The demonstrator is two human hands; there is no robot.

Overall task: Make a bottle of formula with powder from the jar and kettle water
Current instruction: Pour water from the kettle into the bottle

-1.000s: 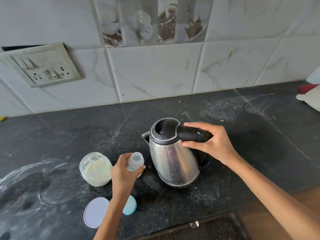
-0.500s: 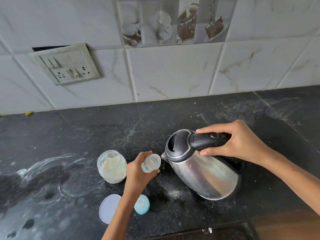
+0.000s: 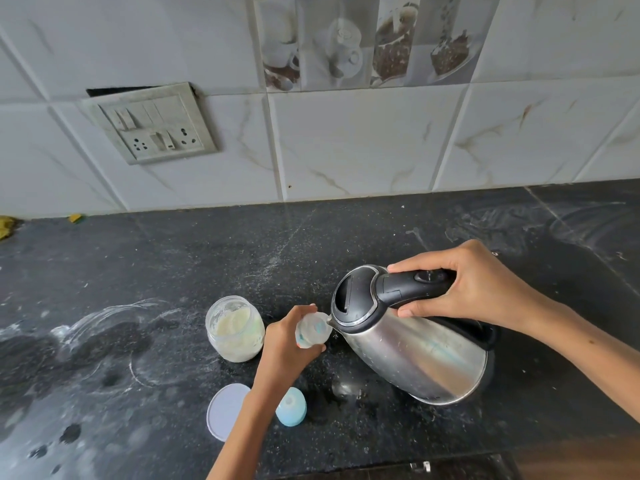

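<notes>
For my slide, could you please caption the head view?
Right hand tips the kettle, spout at the small bottle held by the left hand.

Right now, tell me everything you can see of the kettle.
The kettle has a shiny steel-looking body, a black lid with a chrome ring and a black handle carrying a button. Its lid is shut. It is tipped steeply toward the left, spout down, lifted off the dark counter. The right hand wraps the handle; the spout meets the mouth of the small clear bottle held by the left hand. Whether water is flowing cannot be told.
</notes>
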